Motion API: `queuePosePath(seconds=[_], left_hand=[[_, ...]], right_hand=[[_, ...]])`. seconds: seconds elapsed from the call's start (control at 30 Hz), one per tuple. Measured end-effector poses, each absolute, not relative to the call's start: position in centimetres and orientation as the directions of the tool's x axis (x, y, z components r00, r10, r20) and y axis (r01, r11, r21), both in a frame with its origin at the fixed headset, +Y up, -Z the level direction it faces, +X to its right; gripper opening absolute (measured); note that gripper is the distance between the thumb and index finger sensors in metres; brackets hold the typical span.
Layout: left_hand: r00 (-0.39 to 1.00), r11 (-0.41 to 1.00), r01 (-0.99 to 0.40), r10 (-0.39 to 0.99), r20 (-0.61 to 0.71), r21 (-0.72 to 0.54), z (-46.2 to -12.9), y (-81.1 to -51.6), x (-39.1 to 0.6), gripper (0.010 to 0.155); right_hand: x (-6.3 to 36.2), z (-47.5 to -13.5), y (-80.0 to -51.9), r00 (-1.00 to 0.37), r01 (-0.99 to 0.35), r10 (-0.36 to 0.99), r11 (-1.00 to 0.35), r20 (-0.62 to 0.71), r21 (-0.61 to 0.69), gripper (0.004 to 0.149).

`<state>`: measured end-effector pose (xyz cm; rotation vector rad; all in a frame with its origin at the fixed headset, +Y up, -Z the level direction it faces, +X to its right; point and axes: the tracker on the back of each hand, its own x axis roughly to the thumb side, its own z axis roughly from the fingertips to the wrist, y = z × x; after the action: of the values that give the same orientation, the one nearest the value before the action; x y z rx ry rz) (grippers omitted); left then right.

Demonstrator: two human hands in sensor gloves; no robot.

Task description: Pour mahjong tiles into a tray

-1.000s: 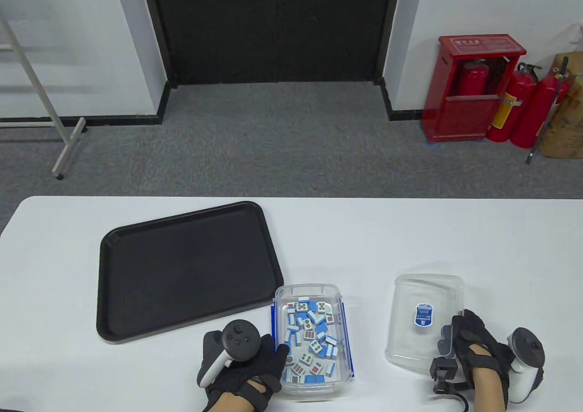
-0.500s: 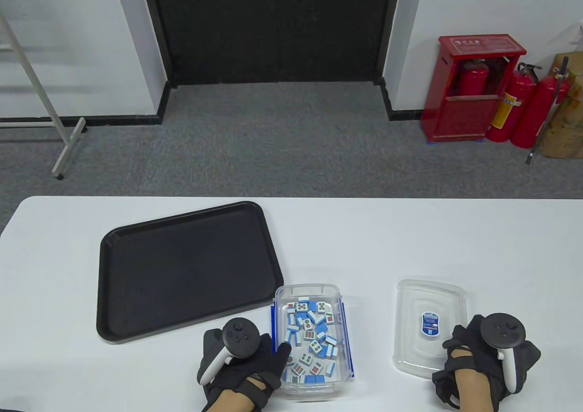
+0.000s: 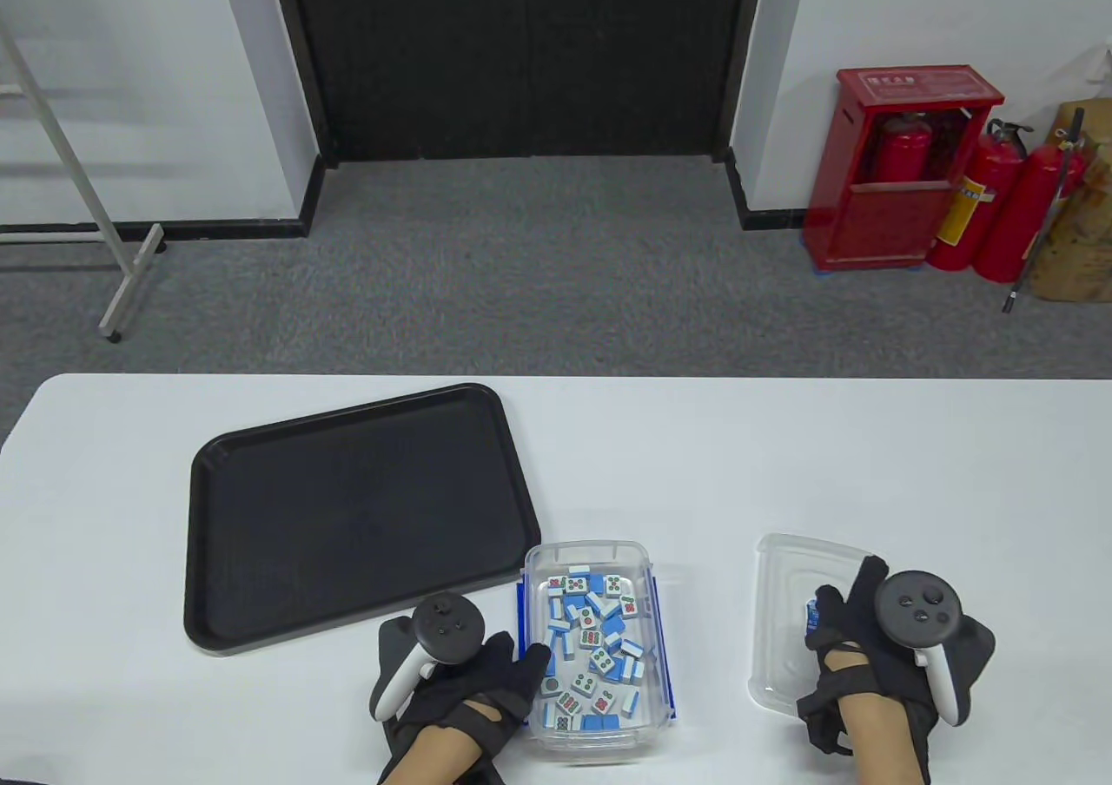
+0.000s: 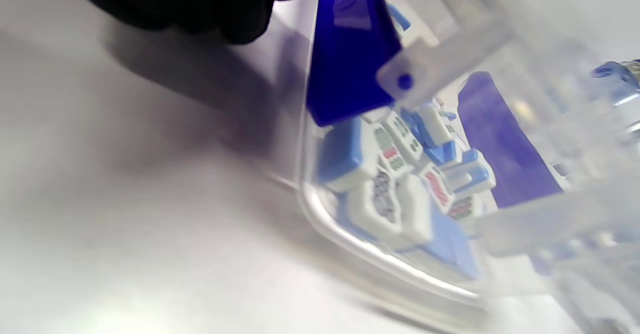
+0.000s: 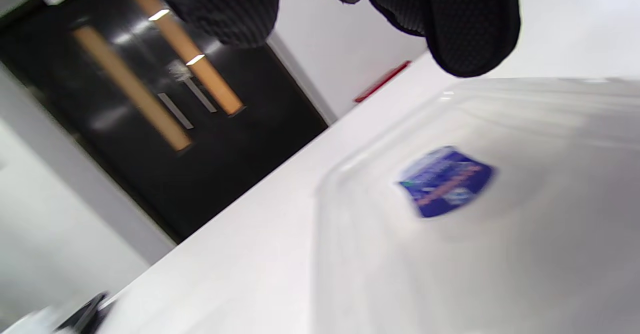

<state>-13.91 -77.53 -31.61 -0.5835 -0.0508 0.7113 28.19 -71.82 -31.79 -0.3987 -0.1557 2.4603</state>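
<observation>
A clear plastic container (image 3: pixel 643 553) holding several blue-and-white mahjong tiles (image 3: pixel 593 637) stands open on the white table, just right of the black tray's (image 3: pixel 347 516) near corner. The tray has nothing in it. My left hand (image 3: pixel 512 663) grips the container's left wall, thumb on the rim. In the left wrist view its fingers (image 4: pixel 200 4) sit beside the blue latch (image 4: pixel 350 49), with the tiles (image 4: pixel 390 174) close below. The clear lid (image 3: pixel 782 577) lies flat on the table to the right. My right hand (image 3: pixel 847 598) hovers open over the lid's near right part; its fingertips (image 5: pixel 470 24) hang above the lid (image 5: pixel 450 254).
The table's (image 3: pixel 782 455) far edge runs behind the tray. Grey carpet, a dark doorway and red fire extinguishers (image 3: pixel 999 203) lie beyond it. A blue latch (image 3: pixel 662 646) hangs on the container's right side.
My right hand laid the lid flat on the table, let go of it, turned palm down and moved over it. The left hand stayed at the container, shifting slightly.
</observation>
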Motion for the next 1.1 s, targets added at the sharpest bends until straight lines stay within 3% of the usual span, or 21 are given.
queuePosePath(seconds=[0.1,0.2,0.3,0.5,0.67,0.7,0.77,0.93,1.0,1.1], left_hand=[[0.742,0.54,-0.621,0.638,-0.206,-0.568,-32.0,-78.3,-12.9,0.077],[0.764,0.595,-0.607,0.619,-0.182,-0.526,-32.1,-78.4,-12.3,0.07],[0.653,0.471,-0.722,0.706,-0.275,-0.507,-32.0,-79.1,-12.8,0.066],[0.561,0.383,-0.788,0.769,-0.306,-0.481,-31.3,-78.9,-14.3,0.065],[0.31,0.152,-0.911,0.866,-0.393,-0.383,-31.5,-77.9,-17.1,0.065],[0.193,0.043,-0.936,0.893,-0.406,-0.349,-31.9,-77.8,-17.9,0.066],[0.029,-0.102,-0.958,0.896,-0.443,-0.269,-32.6,-77.6,-19.5,0.067],[-0.219,-0.289,-0.954,0.851,-0.477,-0.076,-35.2,-76.5,-24.6,0.07],[-0.241,-0.28,-0.959,0.871,-0.428,-0.03,-36.7,-75.4,-27.0,0.073],[-0.146,-0.132,-0.989,0.917,-0.371,0.064,-38.1,-74.5,-30.1,0.08]], right_hand=[[25.7,-31.8,-71.0,-0.781,-0.583,0.605,-0.795,-0.155,-0.168,0.074],[23.3,-31.6,-71.0,-0.78,-0.609,0.619,-0.785,-0.094,-0.115,0.075],[21.3,-31.4,-71.6,-0.772,-0.631,0.632,-0.775,-0.07,-0.043,0.075],[19.4,-31.3,-72.6,-0.771,-0.637,0.635,-0.769,-0.048,0.052,0.075],[18.9,-31.1,-72.6,-0.736,-0.677,0.676,-0.733,-0.032,0.071,0.075],[18.7,-31.1,-72.6,-0.731,-0.682,0.682,-0.728,-0.024,0.07,0.075],[18.4,-31.2,-72.8,-0.73,-0.682,0.683,-0.728,-0.012,0.078,0.075],[17.3,-31.5,-73.1,-0.731,-0.676,0.682,-0.727,0.018,0.122,0.075],[16.6,-31.7,-73.3,-0.737,-0.666,0.675,-0.735,0.042,0.125,0.074],[15.6,-31.9,-73.6,-0.745,-0.648,0.664,-0.743,0.061,0.168,0.074]])
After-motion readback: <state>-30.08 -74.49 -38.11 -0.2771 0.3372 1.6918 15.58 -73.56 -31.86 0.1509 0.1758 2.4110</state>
